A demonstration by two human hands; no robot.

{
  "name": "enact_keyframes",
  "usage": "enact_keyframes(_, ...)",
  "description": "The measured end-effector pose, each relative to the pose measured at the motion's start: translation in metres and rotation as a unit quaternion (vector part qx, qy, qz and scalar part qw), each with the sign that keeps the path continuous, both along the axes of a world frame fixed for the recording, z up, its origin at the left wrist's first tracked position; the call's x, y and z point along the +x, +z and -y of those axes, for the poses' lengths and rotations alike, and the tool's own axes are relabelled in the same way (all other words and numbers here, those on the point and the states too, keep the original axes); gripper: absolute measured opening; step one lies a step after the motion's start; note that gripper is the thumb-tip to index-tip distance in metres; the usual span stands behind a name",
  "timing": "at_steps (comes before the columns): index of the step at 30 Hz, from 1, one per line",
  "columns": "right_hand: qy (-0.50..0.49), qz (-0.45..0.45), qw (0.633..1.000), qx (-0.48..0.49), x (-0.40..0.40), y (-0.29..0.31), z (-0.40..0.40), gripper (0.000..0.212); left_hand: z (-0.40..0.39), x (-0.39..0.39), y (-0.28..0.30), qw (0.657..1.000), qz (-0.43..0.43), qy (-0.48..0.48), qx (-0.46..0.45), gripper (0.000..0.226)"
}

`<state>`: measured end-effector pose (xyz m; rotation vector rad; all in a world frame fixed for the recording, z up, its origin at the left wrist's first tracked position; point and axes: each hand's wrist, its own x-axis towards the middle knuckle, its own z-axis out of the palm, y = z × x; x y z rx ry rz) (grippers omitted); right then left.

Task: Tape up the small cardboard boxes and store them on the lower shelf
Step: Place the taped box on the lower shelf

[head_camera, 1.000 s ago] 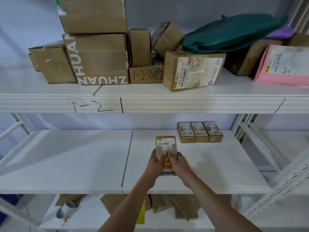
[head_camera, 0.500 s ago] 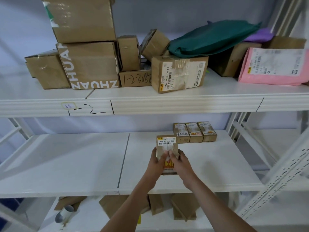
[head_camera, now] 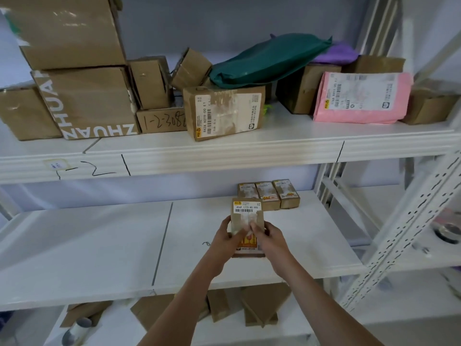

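Note:
A small taped cardboard box [head_camera: 247, 214] with a white barcode label is held over the white lower shelf [head_camera: 99, 245]. My left hand [head_camera: 225, 239] grips its left side and my right hand [head_camera: 270, 237] grips its right side, thumbs on the top face. Behind it, at the back of the same shelf, three similar small boxes [head_camera: 269, 194] stand side by side in a row. The held box sits just in front of the leftmost one and hides part of it.
The upper shelf [head_camera: 224, 151] carries several large cardboard boxes [head_camera: 84, 103], a labelled box [head_camera: 225, 112], a green bag [head_camera: 269, 58] and a pink mailer [head_camera: 361, 97]. White perforated uprights [head_camera: 404, 233] stand at the right. Flat cardboard [head_camera: 249, 305] lies below.
The view has shifted right and slightly down. The box in both hands has moved a little farther toward the row of three boxes at the back.

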<state>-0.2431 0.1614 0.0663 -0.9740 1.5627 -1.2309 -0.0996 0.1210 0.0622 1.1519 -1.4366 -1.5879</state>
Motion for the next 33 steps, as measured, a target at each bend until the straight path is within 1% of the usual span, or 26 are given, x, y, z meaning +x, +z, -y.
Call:
enact_keyframes(4,-0.015,0.001,1.0,0.019,0.004,-0.005,0.004,0.028,0.0,-0.006,-0.003,1.0,0.016,0.018,-0.013,0.053)
enact_keyframes(10,-0.03,-0.017,0.999,0.02,0.004,0.0,0.018,0.03,0.015,-0.013,-0.001,1.0,0.009,0.007,-0.026,0.044)
enact_keyframes(14,-0.027,0.007,1.0,0.012,0.008,0.006,0.027,0.028,0.026,-0.005,-0.003,1.0,-0.02,-0.01,0.009,0.039)
enact_keyframes(18,-0.007,0.012,1.0,0.002,0.018,0.011,0.032,0.031,0.034,0.0,-0.001,0.998,-0.052,-0.019,0.04,0.033)
enact_keyframes(23,-0.009,0.033,0.999,-0.007,0.033,0.008,0.034,0.033,0.038,0.014,-0.007,0.997,-0.056,0.004,0.05,0.032)
enact_keyframes(26,-0.026,0.046,0.999,-0.002,0.039,0.007,0.036,0.034,0.033,0.022,-0.01,0.997,-0.058,0.021,0.043,0.034)
enact_keyframes(30,0.001,0.065,0.998,-0.023,0.042,0.003,0.04,0.03,0.027,0.033,-0.006,0.996,-0.081,0.024,0.032,0.045)
enact_keyframes(33,0.037,0.048,0.997,-0.038,0.041,0.003,0.04,0.035,0.021,0.038,-0.002,0.997,-0.067,0.046,0.015,0.053)
